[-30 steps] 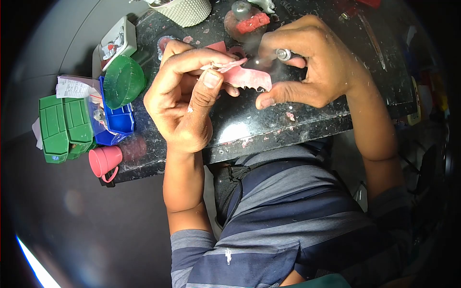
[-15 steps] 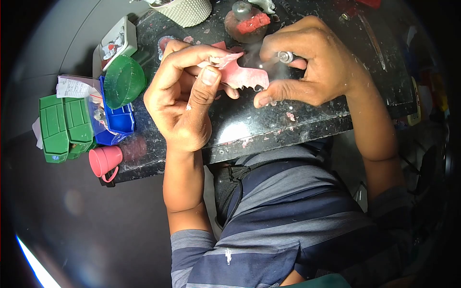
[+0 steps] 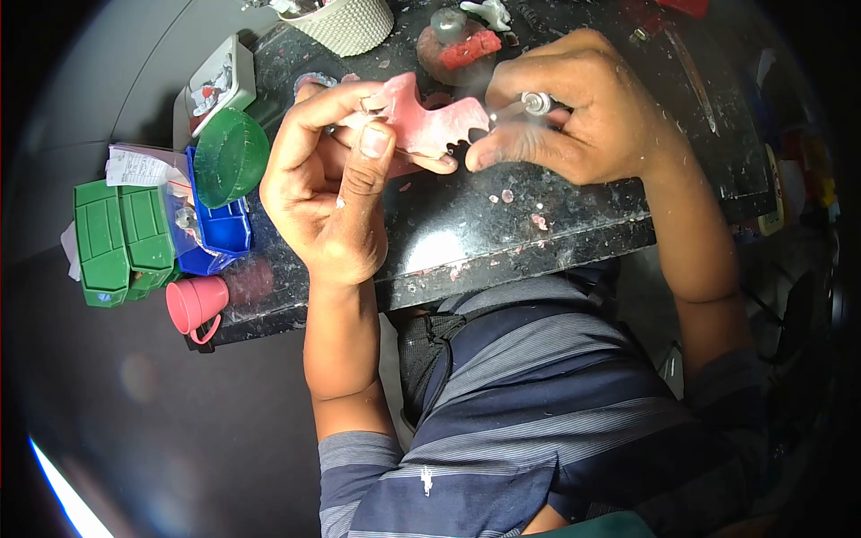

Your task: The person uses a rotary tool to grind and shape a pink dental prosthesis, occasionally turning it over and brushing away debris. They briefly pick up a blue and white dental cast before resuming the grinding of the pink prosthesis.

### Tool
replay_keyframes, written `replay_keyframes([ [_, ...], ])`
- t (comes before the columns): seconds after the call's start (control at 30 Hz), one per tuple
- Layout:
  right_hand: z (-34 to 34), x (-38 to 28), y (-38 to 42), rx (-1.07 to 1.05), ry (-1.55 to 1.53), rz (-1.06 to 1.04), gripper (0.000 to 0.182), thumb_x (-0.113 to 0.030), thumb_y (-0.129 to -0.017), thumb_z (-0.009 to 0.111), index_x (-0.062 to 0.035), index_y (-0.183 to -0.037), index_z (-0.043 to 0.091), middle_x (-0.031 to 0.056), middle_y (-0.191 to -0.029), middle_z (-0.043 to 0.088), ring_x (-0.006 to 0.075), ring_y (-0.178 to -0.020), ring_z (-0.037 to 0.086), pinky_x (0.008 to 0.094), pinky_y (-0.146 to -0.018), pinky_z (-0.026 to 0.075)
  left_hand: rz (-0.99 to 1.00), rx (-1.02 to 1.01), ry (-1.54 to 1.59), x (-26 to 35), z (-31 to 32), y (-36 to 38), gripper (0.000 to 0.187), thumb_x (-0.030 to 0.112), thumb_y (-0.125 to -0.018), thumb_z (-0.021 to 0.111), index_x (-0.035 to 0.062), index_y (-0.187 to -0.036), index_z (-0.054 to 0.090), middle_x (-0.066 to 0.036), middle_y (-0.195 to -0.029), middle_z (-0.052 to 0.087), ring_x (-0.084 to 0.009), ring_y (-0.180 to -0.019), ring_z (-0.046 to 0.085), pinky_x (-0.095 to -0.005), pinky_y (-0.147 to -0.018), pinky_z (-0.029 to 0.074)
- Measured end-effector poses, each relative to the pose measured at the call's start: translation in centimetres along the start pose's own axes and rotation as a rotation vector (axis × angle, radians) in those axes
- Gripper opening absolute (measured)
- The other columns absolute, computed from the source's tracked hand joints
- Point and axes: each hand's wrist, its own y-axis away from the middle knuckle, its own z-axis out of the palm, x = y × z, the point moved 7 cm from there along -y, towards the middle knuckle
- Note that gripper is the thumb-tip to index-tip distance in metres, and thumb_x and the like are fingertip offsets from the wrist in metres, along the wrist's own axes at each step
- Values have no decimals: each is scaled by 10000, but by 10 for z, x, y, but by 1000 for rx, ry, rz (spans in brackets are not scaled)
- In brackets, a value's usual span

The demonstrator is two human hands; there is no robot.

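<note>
My left hand [image 3: 336, 188] pinches a pink denture plate [image 3: 426, 124] between thumb and fingers, holding it up over the black table. The plate has a curved upper edge, a notched lower edge, and a small metal wire clasp near my fingertips. Wrapped in my right hand [image 3: 583, 117] is a silver rotary handpiece [image 3: 536, 104]; most of its body is hidden by the fingers. Its tip points left at the plate's right end, where my right thumb also lies close to the edge. A faint haze hangs around the handpiece.
Pink shavings dot the black table [image 3: 529, 247]. Behind my hands stand a round brown pot [image 3: 448, 63] with red wax and a white woven basket [image 3: 345, 25]. To the left are a green bowl [image 3: 230, 157], blue bin [image 3: 220, 235], green bins [image 3: 123, 229] and pink cup [image 3: 195, 303].
The denture plate has tilted in my left hand, showing more of its curved top, and shifted slightly left. My right thumb has moved up and left, following the plate's end.
</note>
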Motion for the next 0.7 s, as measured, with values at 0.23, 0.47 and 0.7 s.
replay_keyframes([
  [0.23, -13, -12, -5, 190, -121, -23, 169, -123, -821, 821, -15, -878, 704, 1, -547, 506, 68, -463, 422, 247, -467, 308, -113, 167, 91, -5, -1, 0, 282, -23, -949, 613, -122, -1208, 557, -153, -934, 663, -236, -745, 708, -371, -674, 631],
  [0.47, -21, -10, -4, 166, -214, 50, 287, -116, -780, 847, -9, -1028, 753, -48, -520, 419, 34, -480, 338, 238, -476, 273, -166, 61, 230, -8, 8, 1, 257, -35, -957, 592, -133, -1193, 561, -216, -1007, 679, -245, -750, 705, -380, -662, 640],
  [0.7, -16, -9, -3, 66, -302, 41, 248, -113, -758, 859, -6, -964, 770, -23, -569, 516, 39, -490, 390, 228, -471, 295, -120, 4, 186, -5, 11, 1, 209, -35, -948, 610, -134, -1132, 596, -220, -1009, 670, -222, -754, 698, -333, -658, 618],
])
